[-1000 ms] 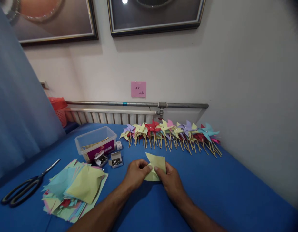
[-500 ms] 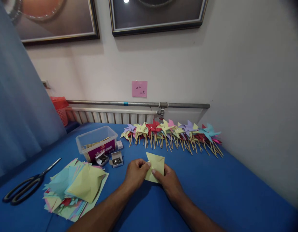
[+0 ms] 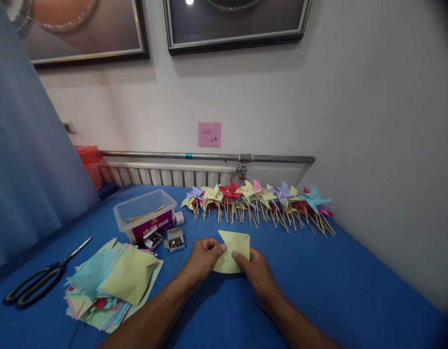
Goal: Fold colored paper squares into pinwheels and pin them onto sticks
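A yellow-green paper square [image 3: 234, 248], partly folded with corners bent inward, is held just above the blue table [image 3: 336, 286] in the middle foreground. My left hand [image 3: 201, 261] pinches its left side with thumb and fingertips. My right hand [image 3: 258, 278] pinches its lower right part, fingers on the fold. Both hands meet at the paper's centre.
A pile of cut coloured paper [image 3: 115, 286] lies at the left, black scissors [image 3: 37, 281] beyond it. A clear plastic box with sticks [image 3: 146, 215] and two small open boxes of pins [image 3: 169, 240] stand behind. A row of finished pinwheels [image 3: 260, 201] lines the wall.
The paper has shifted slightly between my fingers as I fold another corner toward the middle; my hands stay in the same spot.
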Motion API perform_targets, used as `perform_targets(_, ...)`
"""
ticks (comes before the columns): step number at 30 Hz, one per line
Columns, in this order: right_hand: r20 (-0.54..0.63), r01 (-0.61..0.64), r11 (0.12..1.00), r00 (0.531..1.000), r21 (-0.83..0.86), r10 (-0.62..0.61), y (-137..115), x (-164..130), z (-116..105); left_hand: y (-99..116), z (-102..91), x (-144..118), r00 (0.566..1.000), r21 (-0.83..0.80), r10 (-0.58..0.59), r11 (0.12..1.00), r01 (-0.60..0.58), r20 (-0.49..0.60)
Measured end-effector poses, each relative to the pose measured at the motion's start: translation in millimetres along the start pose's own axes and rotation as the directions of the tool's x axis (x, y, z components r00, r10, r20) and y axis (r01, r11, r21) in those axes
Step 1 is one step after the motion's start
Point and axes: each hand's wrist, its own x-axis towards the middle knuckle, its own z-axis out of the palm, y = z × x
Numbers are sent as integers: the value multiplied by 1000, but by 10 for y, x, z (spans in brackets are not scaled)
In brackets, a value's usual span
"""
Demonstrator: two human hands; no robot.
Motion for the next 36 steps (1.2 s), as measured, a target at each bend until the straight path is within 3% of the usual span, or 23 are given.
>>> perform_targets(3,49,10,1000,999,6,-10,-9,-17,10,-30,22,-10,1000,25,1,1000,0,-15)
perform_targets(9,104,46,998,994,-32,-42,-76,-71,28,-23,45,-89,988,321,133,942,-100,-81)
perform_targets(14,112,51,999,992,-16,-49,-54,-50,26,12,49,-114,979,410,168,906,-107,-117)
perform_targets(24,7,22,997,1000,-75,-22,-72,-70,42,-28,92,-136,980,335,175,933,-132,-99)
perform_targets(28,-31,5,996,999,-85,-8,-24,-18,7,-27,51,-93,990,252,123,963,-100,-76)
perform_targets(33,-51,2,998,999,-57,-5,-28,12,-30,92,-56,-60,993,-12,17,1000,-16,115)
perform_targets(36,-42,8,999,999,-33,-9,-85,-21,-20,153,-105,-55,986,2,6,1000,-6,167)
